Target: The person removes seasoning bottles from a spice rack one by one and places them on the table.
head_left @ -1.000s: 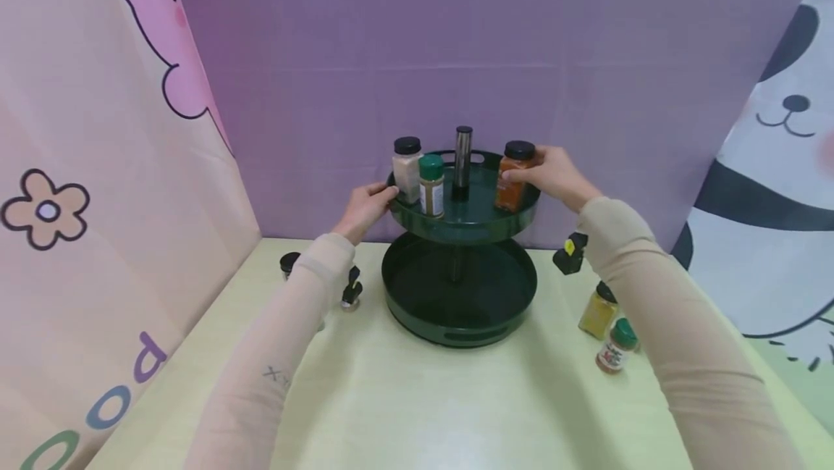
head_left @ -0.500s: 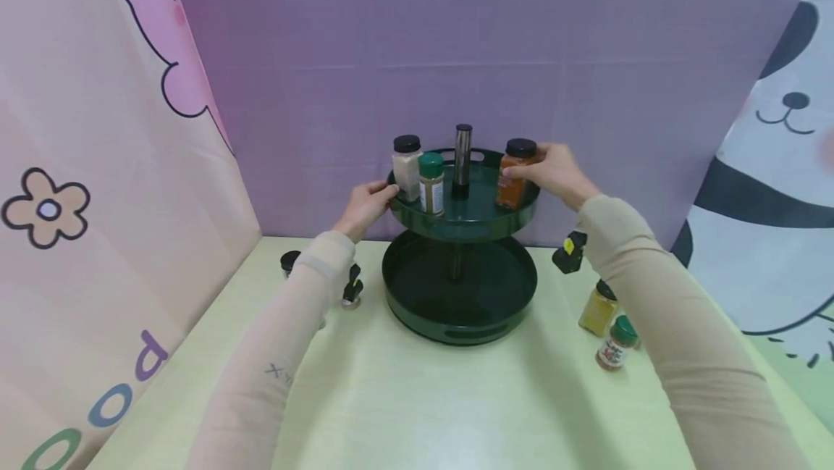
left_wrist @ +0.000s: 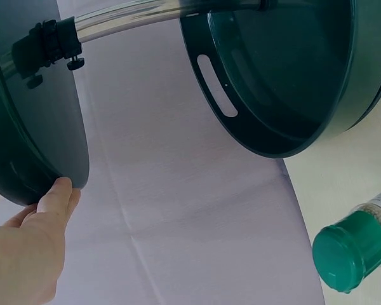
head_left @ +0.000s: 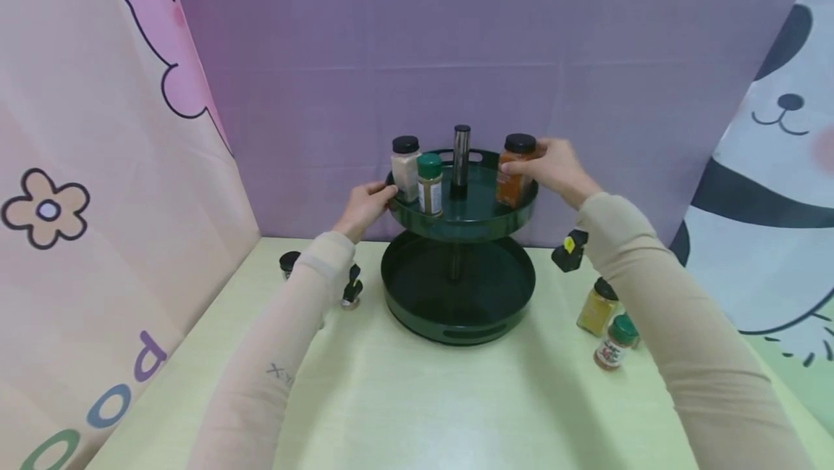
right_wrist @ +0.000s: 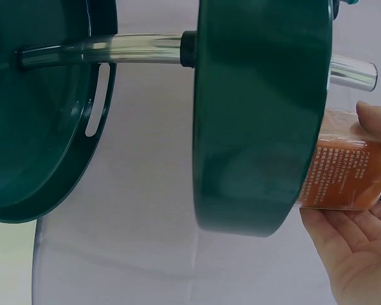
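A dark green two-tier turntable rack (head_left: 459, 318) stands on the table. My left hand (head_left: 366, 209) grips the left rim of its upper tray (head_left: 462, 231); in the left wrist view the fingers (left_wrist: 54, 197) lie against the tray's underside. My right hand (head_left: 557, 169) holds a spice jar (head_left: 511, 187) of orange-red powder with a black lid, at the right side of the upper tray. Its base is behind the tray wall in the right wrist view, so contact with the tray floor cannot be told. A pale jar (head_left: 405, 169) and a green-capped bottle (head_left: 430, 184) stand at the upper tray's left.
Right of the rack stand a yellow spice jar (head_left: 597, 308) and a green-lidded jar (head_left: 615, 343), with another partly behind the right sleeve. Black-lidded jars (head_left: 289, 262) show beside the left arm. A green-capped bottle (left_wrist: 352, 251) appears in the left wrist view. A purple cloth hangs behind.
The orange-red jar and my right hand have risen very slightly. My left hand stays on the tray rim.
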The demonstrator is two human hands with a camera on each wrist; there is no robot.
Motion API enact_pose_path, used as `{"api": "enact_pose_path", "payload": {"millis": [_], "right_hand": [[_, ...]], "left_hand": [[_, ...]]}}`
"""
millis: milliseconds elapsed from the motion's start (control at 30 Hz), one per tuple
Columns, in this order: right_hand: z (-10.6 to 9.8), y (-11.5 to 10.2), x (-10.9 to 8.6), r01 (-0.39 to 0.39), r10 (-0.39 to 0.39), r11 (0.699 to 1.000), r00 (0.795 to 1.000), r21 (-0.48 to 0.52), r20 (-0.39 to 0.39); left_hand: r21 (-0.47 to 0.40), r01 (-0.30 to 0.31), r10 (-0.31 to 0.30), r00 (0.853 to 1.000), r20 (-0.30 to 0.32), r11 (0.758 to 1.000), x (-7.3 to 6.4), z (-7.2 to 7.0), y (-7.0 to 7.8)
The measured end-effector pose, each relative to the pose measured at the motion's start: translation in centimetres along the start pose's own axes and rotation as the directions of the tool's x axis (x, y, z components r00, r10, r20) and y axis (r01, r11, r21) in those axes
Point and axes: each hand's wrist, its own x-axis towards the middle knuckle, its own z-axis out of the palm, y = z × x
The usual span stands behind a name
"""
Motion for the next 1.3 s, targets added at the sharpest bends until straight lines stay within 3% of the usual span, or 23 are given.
{"api": "enact_pose_path", "payload": {"millis": [833,1300], "right_hand": [[-1.7,-1.9,-1.2,-0.007,0.007,1.0,1.0,0.027,-0.024],[-2.9,-1.3,-2.0,-0.016,0.017,1.0,0.999,0.021,-0.048]], "left_hand": [[-0.004,-0.004,0.004,1.0,-0.002,1.0,-0.1,0.1,0.0],[0.0,-0.003,0.003,1.0,-0.001,1.0,-0.3,0.1,0.1]]}}
